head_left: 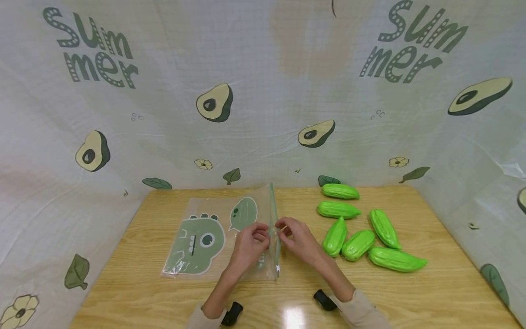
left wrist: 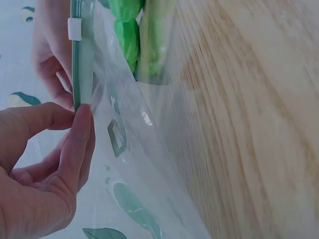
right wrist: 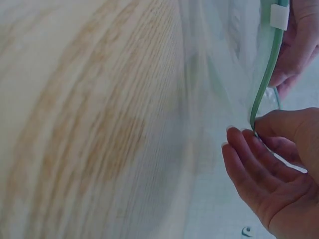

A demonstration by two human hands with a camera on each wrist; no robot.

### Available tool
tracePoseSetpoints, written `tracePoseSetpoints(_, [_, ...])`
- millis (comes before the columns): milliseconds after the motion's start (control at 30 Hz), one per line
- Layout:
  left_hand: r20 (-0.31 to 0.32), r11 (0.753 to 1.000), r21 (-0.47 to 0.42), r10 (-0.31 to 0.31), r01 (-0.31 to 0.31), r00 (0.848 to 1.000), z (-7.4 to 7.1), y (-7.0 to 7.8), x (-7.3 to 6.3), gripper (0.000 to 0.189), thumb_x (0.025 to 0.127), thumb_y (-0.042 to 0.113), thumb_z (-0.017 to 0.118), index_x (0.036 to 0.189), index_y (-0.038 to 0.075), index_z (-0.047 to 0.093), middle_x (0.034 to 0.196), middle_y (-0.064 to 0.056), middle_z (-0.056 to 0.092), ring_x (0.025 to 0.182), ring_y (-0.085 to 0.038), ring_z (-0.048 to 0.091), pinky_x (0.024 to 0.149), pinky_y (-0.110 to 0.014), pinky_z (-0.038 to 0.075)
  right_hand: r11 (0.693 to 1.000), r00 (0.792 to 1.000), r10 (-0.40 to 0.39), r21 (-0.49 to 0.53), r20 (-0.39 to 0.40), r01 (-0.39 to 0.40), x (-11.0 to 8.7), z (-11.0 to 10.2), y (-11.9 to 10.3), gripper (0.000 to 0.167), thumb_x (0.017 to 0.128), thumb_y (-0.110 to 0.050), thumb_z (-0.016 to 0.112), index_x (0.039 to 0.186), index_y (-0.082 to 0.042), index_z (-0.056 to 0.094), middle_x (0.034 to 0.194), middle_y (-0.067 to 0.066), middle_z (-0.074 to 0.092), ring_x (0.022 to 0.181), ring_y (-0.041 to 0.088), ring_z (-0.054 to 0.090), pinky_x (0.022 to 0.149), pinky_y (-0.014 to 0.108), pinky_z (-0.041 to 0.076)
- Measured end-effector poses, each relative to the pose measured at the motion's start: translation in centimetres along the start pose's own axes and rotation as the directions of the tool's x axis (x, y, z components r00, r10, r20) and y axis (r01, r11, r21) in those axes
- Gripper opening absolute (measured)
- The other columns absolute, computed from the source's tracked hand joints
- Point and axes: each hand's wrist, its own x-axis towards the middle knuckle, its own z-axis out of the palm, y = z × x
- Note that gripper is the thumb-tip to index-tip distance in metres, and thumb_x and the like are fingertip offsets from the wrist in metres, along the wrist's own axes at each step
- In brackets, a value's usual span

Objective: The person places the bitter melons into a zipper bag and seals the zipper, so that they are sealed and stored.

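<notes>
- Your left hand (head_left: 250,242) pinched the green zip strip (head_left: 273,224) of the clear plastic zip bag printed with a green dinosaur face (head_left: 213,237); thumb and forefinger were closed on the strip, as the left wrist view showed (left wrist: 75,124).
- Your right hand (head_left: 297,237) held the same strip from the other side, its fingertips (right wrist: 244,137) curled against the strip's edge.
- The bag lay flat on the light wooden table (head_left: 411,292), at about 9 o'clock from your hands, with its mouth edge running from 12 to 6 o'clock between them.
- The white slider tab (head_left: 278,269) sat at the 6 o'clock end of the strip.
- The film looked thin, limp and very light, and probably slippery; it would likely sag and fold if you lifted it by one corner.
- The zip strip appeared to be the only stiffened part, so you were gripping at the sound place: one lip per hand, near mid-length.
- The bag appeared to hold nothing; whether its mouth was parted could not be told for certain.
- Six green ridged toy gourds (head_left: 357,244) lay loose on the table at 3 o'clock, well apart from the bag; they looked smooth, hard and light.
</notes>
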Motion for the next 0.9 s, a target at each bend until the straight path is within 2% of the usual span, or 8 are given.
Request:
tracePoseSetpoints(133, [-0.058,1.000,0.017,0.001,0.000,0.998,0.1,0.3,-0.1,0.015,0.083,-0.006,0.069,0.097,-0.004,0.070,0.083,-0.011,0.072,0.072,-0.016,0.069,0.063,-0.020,0.056,1.000,1.000,0.020,-0.010,0.007,-0.020,0.0,-0.2,0.4,0.016,0.092,0.006,0.070,0.106,0.002,0.068,0.101,0.014,0.071,0.082,0.024,0.070,0.073,0.039,0.063])
tracePoseSetpoints(267, [-0.125,0.999,0.039,-0.003,0.008,0.992,0.1,0.8,-0.3,0.011,0.082,-0.003,0.071,0.093,0.000,0.070,0.078,-0.006,0.071,0.068,-0.014,0.069,0.061,-0.020,0.056,0.999,0.999,0.044,-0.015,0.016,-0.044,0.0,-0.4,0.7,0.015,0.092,0.006,0.070,0.106,0.002,0.068,0.101,0.013,0.071,0.081,0.022,0.070,0.073,0.036,0.062])
tracePoseSetpoints(500, [-0.247,0.996,0.092,0.002,0.021,0.969,-0.1,1.6,-0.5,0.012,0.080,-0.001,0.072,0.089,0.005,0.069,0.073,0.001,0.069,0.066,-0.011,0.067,0.063,-0.021,0.054,0.996,0.996,0.084,-0.034,0.029,-0.083,-0.3,-0.4,1.2,0.020,0.091,0.007,0.070,0.110,0.003,0.069,0.101,0.013,0.072,0.080,0.018,0.069,0.071,0.028,0.060])
tracePoseSetpoints(700, [-0.294,0.990,0.141,0.037,0.005,0.955,-0.1,1.7,-0.6,0.012,0.078,-0.001,0.072,0.085,0.007,0.068,0.071,0.003,0.067,0.065,-0.009,0.065,0.066,-0.023,0.053,0.992,0.991,0.126,-0.029,0.039,-0.125,-0.3,-0.2,1.4,0.020,0.091,0.006,0.069,0.112,0.005,0.069,0.101,0.014,0.071,0.080,0.020,0.069,0.070,0.025,0.058])
tracePoseSetpoints(900, [-0.316,0.987,0.163,0.051,0.001,0.947,-0.2,1.9,-0.8,0.011,0.078,-0.001,0.073,0.084,0.008,0.067,0.069,0.004,0.068,0.065,-0.009,0.066,0.068,-0.025,0.054,0.988,0.987,0.154,-0.033,0.036,-0.153,-0.3,-0.1,1.4,0.017,0.092,0.002,0.070,0.110,0.004,0.069,0.099,0.014,0.072,0.079,0.019,0.070,0.070,0.024,0.058])
